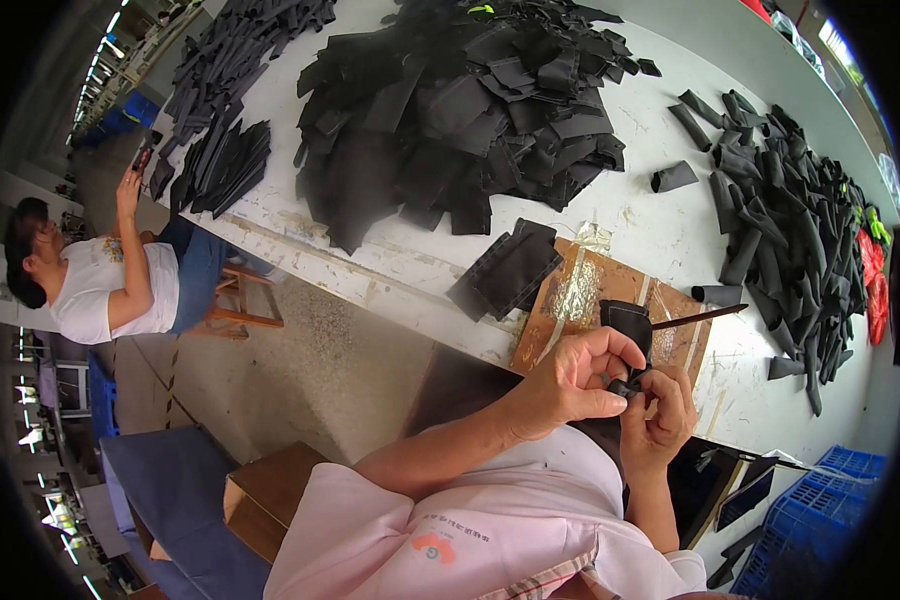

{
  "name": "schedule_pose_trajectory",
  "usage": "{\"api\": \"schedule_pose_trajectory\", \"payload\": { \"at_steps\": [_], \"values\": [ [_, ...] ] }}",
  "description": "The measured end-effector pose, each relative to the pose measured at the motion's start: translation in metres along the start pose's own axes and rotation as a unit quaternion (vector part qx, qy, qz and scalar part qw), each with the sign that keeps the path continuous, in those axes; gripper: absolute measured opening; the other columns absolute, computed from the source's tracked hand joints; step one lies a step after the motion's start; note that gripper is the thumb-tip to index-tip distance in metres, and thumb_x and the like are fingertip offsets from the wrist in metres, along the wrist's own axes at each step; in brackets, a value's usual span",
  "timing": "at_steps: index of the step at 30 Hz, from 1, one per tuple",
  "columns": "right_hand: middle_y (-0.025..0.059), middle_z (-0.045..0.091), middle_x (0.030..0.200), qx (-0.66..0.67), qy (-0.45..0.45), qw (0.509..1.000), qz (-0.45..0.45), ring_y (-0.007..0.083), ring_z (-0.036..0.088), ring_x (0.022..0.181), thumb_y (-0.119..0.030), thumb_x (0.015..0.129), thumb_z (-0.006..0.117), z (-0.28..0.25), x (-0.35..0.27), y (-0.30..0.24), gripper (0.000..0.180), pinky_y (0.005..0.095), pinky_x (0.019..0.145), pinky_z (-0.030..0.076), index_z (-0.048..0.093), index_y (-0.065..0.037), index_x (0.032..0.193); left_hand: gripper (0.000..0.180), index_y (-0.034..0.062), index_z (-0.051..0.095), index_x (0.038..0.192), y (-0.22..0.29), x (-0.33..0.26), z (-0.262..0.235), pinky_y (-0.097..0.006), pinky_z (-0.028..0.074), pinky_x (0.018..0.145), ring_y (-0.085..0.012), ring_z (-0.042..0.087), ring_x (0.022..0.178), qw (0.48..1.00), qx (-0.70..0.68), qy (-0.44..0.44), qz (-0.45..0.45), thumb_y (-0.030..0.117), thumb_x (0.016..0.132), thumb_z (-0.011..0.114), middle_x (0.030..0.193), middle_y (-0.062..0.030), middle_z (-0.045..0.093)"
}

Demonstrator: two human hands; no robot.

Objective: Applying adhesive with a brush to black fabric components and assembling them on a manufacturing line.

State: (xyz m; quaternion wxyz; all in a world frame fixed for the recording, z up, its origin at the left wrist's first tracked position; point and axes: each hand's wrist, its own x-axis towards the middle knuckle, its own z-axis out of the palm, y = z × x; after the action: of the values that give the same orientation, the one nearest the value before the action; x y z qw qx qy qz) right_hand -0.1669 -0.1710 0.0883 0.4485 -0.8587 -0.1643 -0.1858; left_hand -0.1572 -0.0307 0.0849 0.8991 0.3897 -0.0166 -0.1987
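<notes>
A small black fabric piece [625, 320] is pinched at its near end between my left hand [582, 378] and my right hand [660, 412], both closed with fingertips almost meeting. That end looks folded or bunched; the fingers hide part of it. Beneath lies a brown wooden board [542, 318] with strips of clear tape. Reaching right from beside the piece is a thin dark brown stick [705, 315] with a pointed end; whether it touches the fabric I cannot tell. Left of the board rests a short stack of flat black stitched pieces [515, 268].
A large heap of flat black pieces [460, 120] covers the table's far middle. Rolled black fabric tubes [780, 220] pile up at the right. Another person [120, 270] sits at the table's left end. Blue crates [820, 510] stand lower right, a cardboard box [270, 495] lower left.
</notes>
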Motion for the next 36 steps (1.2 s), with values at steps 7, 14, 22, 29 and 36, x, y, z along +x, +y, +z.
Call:
{"api": "schedule_pose_trajectory", "payload": {
  "at_steps": [7,14,22,29,36],
  "values": [
    [0.0014,0.047,0.067,0.230,-0.031,0.960,0.156,0.0073,0.041,0.052,0.000,0.073,0.062,0.002,-0.003,0.013,0.007,0.0188,0.046,0.031,0.055,0.000,0.073,0.032,-0.0027,0.049,0.097,-0.012,0.001,0.006,-0.018,0.039,0.054,-0.0045,0.043,0.059,0.970,0.194,0.142,0.033,-0.005,0.065,0.051,0.065,0.0010,0.045],
    [0.0026,0.052,0.071,0.511,-0.117,0.786,0.328,0.0074,0.044,0.055,-0.013,0.078,0.063,-0.004,0.002,0.018,0.017,0.0182,0.047,0.035,0.052,0.001,0.077,0.038,-0.0040,0.046,0.108,-0.024,0.007,0.014,-0.016,0.036,0.041,-0.0001,0.044,0.049,0.860,0.374,0.244,0.249,-0.011,0.071,0.051,0.082,-0.0056,0.060],
    [0.0009,0.051,0.071,0.471,-0.089,0.830,0.286,0.0073,0.045,0.057,-0.023,0.079,0.063,-0.005,-0.001,0.021,0.024,0.0183,0.049,0.035,0.051,-0.003,0.074,0.038,-0.0042,0.047,0.106,-0.008,0.002,0.012,-0.025,0.047,0.053,-0.0133,0.060,0.064,0.912,0.309,0.149,0.227,-0.007,0.070,0.054,0.076,-0.0100,0.062],
    [0.0017,0.057,0.080,0.522,-0.060,0.807,0.271,0.0085,0.054,0.070,-0.020,0.079,0.062,-0.009,-0.004,0.028,0.019,0.0216,0.062,0.045,0.054,-0.004,0.083,0.044,-0.0037,0.042,0.111,0.010,0.002,0.010,-0.017,0.043,0.059,-0.0043,0.053,0.066,0.991,0.060,-0.108,-0.046,-0.007,0.069,0.055,0.074,-0.0026,0.055],
    [0.0057,0.049,0.080,0.541,-0.035,0.800,0.255,0.0123,0.043,0.075,-0.022,0.077,0.065,-0.010,0.000,0.027,0.024,0.0233,0.072,0.034,0.051,-0.003,0.073,0.054,-0.0027,0.035,0.123,-0.004,0.003,0.008,-0.017,0.039,0.061,-0.0036,0.049,0.074,0.997,0.008,-0.076,-0.024,-0.005,0.072,0.053,0.082,-0.0017,0.052]
  ]
}}
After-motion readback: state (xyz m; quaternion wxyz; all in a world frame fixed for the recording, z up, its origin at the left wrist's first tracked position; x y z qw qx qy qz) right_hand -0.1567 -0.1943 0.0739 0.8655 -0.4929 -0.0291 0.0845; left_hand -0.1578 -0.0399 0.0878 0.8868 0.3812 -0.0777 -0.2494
